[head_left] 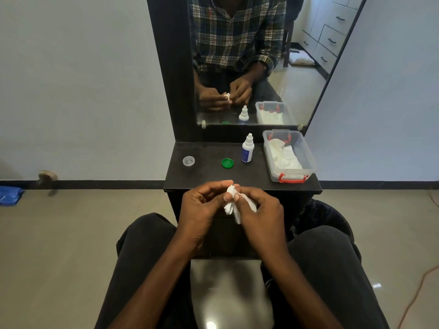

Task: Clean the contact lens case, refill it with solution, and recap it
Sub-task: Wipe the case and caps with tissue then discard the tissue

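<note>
White tissue [231, 205] bunched between both sets of fingertips at frame centre, pinched by the left hand [202, 207] from the left and by the right hand [259, 210] from the right, thumbs meeting on the crumpled paper. Fingers of both hands curled inward and pressed close together, not spread. Cannot tell from the direct view whether the lens case body sits inside the tissue; in the mirror [261, 55] above, something small and white with a ring-like rim showing between the reflected fingers. Just beyond the hands, black shelf [204, 176] across the middle of the frame. On it, green cap [227, 163] lying alone near centre, clear cap [188, 161] well apart toward the left. Just right of the green cap, solution bottle [247, 149] standing upright, white with a blue label, its own cap on. Farther right, clear plastic box [306, 148] with red latches, holding white tissues, touching nothing else on the shelf. Dark trousers filling the lower frame either side of a shiny grey stool seat [230, 293]. Blue cloth [9, 195] on the floor at far left, by the wall.
</note>
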